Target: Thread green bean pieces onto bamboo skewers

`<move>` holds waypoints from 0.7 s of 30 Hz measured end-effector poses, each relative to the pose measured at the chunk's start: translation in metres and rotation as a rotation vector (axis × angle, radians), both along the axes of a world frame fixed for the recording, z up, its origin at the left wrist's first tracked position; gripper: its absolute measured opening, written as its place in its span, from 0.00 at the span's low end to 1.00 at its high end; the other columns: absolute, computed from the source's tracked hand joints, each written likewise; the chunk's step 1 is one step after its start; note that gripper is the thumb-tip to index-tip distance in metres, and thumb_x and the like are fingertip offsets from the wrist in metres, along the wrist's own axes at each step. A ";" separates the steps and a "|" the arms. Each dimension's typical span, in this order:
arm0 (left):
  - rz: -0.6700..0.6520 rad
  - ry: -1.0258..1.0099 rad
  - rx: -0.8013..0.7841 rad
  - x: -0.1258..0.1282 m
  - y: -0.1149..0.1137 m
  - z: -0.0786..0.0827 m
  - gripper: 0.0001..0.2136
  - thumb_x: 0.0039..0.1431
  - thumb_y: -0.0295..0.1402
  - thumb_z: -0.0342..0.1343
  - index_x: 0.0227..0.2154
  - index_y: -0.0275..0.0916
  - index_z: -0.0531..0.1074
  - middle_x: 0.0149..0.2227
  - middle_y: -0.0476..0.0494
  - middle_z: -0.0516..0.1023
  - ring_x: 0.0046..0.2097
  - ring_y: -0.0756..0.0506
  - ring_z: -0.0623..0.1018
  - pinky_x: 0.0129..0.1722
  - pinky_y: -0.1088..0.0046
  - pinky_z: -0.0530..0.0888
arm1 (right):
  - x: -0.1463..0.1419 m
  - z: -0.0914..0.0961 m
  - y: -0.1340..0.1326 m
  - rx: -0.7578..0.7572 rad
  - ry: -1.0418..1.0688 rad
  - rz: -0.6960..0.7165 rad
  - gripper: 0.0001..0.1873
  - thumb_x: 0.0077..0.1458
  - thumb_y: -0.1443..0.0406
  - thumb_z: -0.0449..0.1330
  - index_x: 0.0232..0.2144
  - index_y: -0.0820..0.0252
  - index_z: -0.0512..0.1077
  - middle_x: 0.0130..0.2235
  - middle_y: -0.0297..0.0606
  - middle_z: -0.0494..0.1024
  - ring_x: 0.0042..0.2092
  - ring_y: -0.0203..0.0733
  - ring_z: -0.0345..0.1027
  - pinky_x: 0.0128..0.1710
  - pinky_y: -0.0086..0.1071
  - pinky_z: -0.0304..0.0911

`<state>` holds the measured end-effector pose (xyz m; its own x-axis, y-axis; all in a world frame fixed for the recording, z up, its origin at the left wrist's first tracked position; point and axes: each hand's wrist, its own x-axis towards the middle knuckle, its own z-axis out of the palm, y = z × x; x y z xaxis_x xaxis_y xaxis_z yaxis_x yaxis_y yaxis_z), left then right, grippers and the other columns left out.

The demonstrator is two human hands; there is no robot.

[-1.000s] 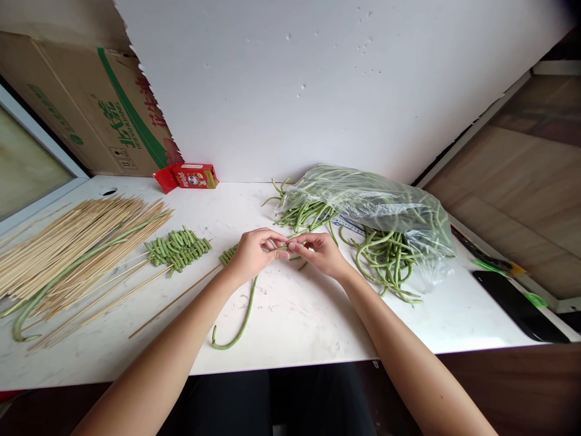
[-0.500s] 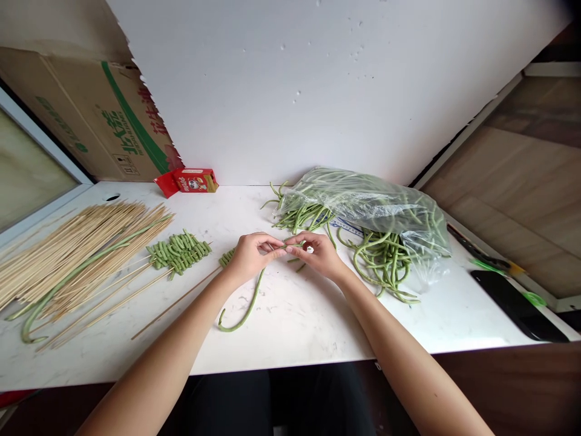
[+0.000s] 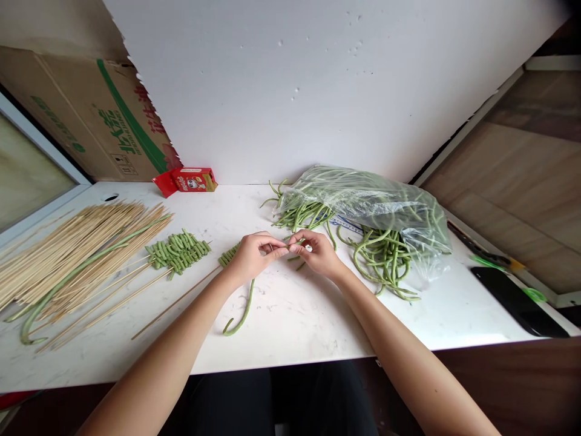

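Observation:
My left hand [image 3: 258, 257] is closed on a green long bean [image 3: 246, 315], whose curled tail hangs below the palm onto the tabletop. My right hand [image 3: 315, 252] pinches at the bean's upper end, its fingertips meeting those of the left. The fingers hide most of that end. Just left of my left hand lies a skewer [image 3: 175, 306] threaded with short bean pieces [image 3: 228, 254], partly covered by the hand. A few cut bean pieces [image 3: 299, 266] lie behind and below my right fingers.
Filled skewers of bean pieces [image 3: 178, 253] lie at left, beside a spread of bare bamboo skewers [image 3: 77, 242] with a long bean across. Behind my hands are a plastic bag of long beans [image 3: 363, 197] and loose beans [image 3: 385, 260]. A phone [image 3: 517, 301] lies right; a red box [image 3: 196, 180] stands back left.
The long bean has been drawn up through my left hand, so less of its tail shows on the table. Both hands stay in nearly the same place, fingertips still together.

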<state>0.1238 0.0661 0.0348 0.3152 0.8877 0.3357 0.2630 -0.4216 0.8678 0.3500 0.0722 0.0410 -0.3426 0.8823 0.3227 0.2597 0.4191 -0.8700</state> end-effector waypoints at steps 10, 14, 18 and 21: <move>-0.197 -0.072 -0.116 -0.001 -0.005 0.011 0.12 0.62 0.43 0.70 0.37 0.39 0.87 0.39 0.40 0.83 0.41 0.44 0.82 0.44 0.68 0.78 | 0.004 -0.002 0.001 -0.164 0.130 0.180 0.23 0.55 0.44 0.73 0.31 0.58 0.79 0.32 0.38 0.79 0.36 0.44 0.72 0.41 0.38 0.68; -0.172 -0.079 -0.123 -0.006 0.001 0.009 0.13 0.60 0.43 0.71 0.36 0.37 0.87 0.37 0.39 0.84 0.40 0.44 0.82 0.43 0.68 0.79 | 0.007 0.007 -0.002 -0.239 0.207 0.253 0.25 0.52 0.42 0.74 0.29 0.57 0.78 0.31 0.37 0.78 0.34 0.43 0.71 0.40 0.38 0.69; -0.050 -0.121 -0.169 -0.011 0.010 0.003 0.17 0.58 0.47 0.71 0.37 0.36 0.86 0.37 0.39 0.85 0.34 0.46 0.80 0.32 0.72 0.77 | 0.014 0.009 0.003 -0.088 0.145 0.064 0.24 0.55 0.42 0.73 0.33 0.55 0.83 0.35 0.40 0.80 0.37 0.44 0.71 0.39 0.39 0.68; 0.030 -0.106 -0.138 -0.013 0.014 -0.001 0.18 0.58 0.49 0.71 0.38 0.36 0.86 0.37 0.40 0.85 0.30 0.49 0.77 0.29 0.73 0.74 | 0.014 0.000 0.009 0.083 -0.083 -0.090 0.22 0.60 0.44 0.70 0.38 0.53 0.87 0.35 0.43 0.81 0.38 0.48 0.69 0.42 0.43 0.67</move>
